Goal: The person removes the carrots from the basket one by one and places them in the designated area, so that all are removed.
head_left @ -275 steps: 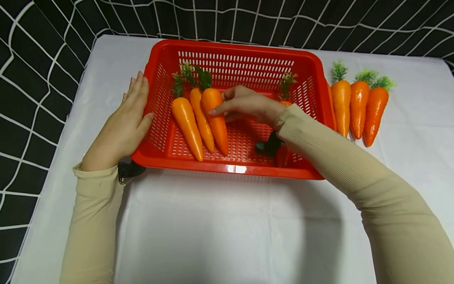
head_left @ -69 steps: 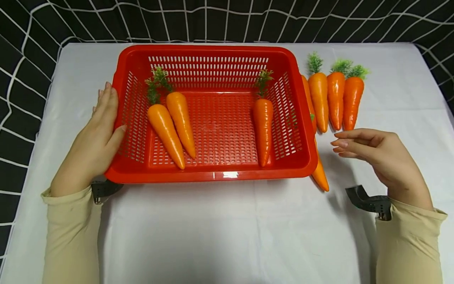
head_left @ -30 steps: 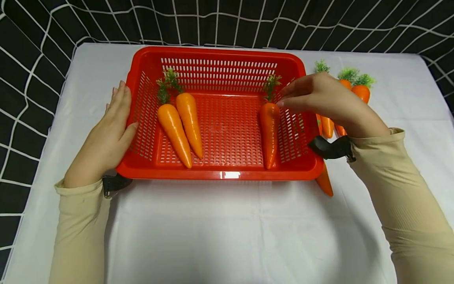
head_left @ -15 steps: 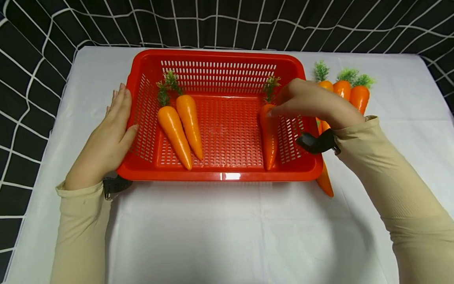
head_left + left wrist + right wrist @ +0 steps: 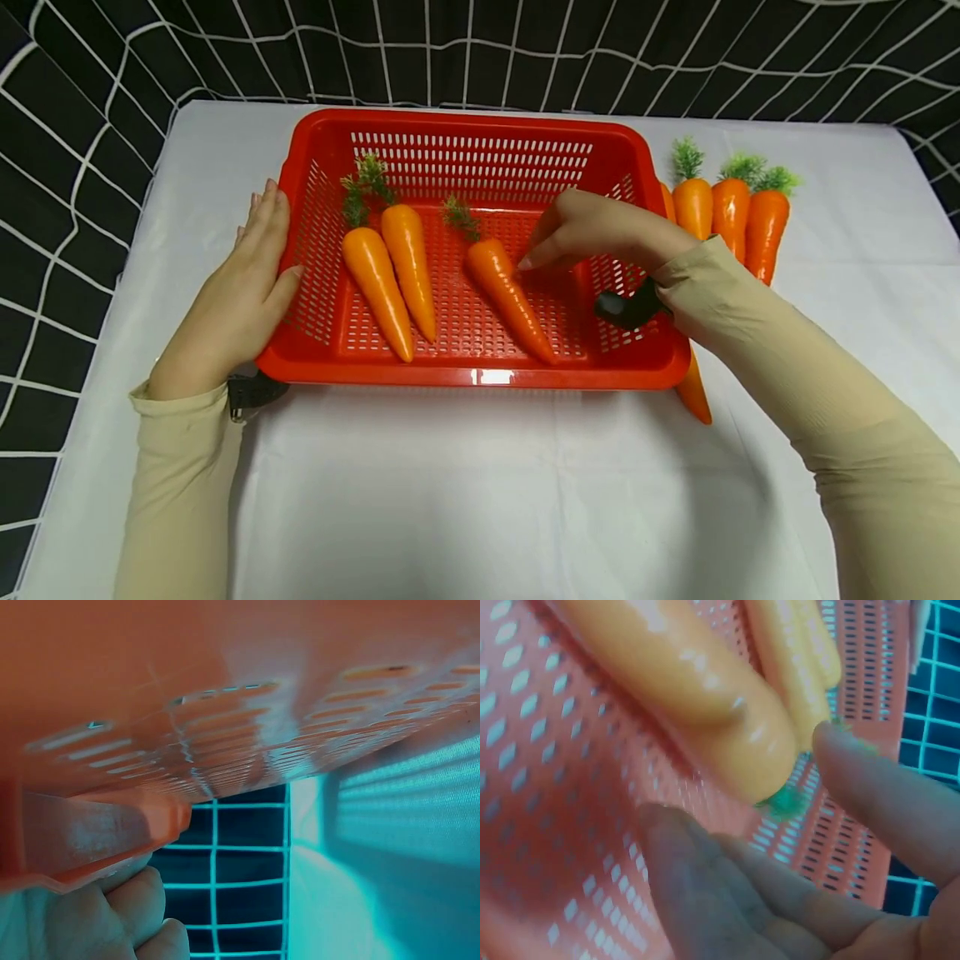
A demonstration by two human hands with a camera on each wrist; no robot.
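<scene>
A red plastic basket (image 5: pixel 480 377) stands on the table with three orange carrots in it. Two carrots, a front one (image 5: pixel 378 293) and its neighbour (image 5: pixel 409 271), lie side by side at the left. A third, deeper orange carrot (image 5: pixel 510 300) slants across the middle. My right hand (image 5: pixel 600 229) reaches in from the right, fingertips close beside this carrot's thick end. In the right wrist view, a gap shows between thumb (image 5: pixel 885 795) and fingers, with the carrot (image 5: pixel 697 690) just beyond them. My left hand (image 5: pixel 240 292) rests flat along the basket's left side, fingers straight.
Outside the basket on the right, several carrots (image 5: pixel 767 233) with green tops lie in a row, partly hidden by the right arm. One carrot tip (image 5: pixel 695 396) sticks out below the basket's right corner. Black white-gridded cloth (image 5: pixel 480 50) borders the white table (image 5: pixel 420 500).
The third carrot has moved left from the basket's right side to its middle, the right hand travelling with it. Earlier, a carrot left the basket's left group. The left hand stays at the basket.
</scene>
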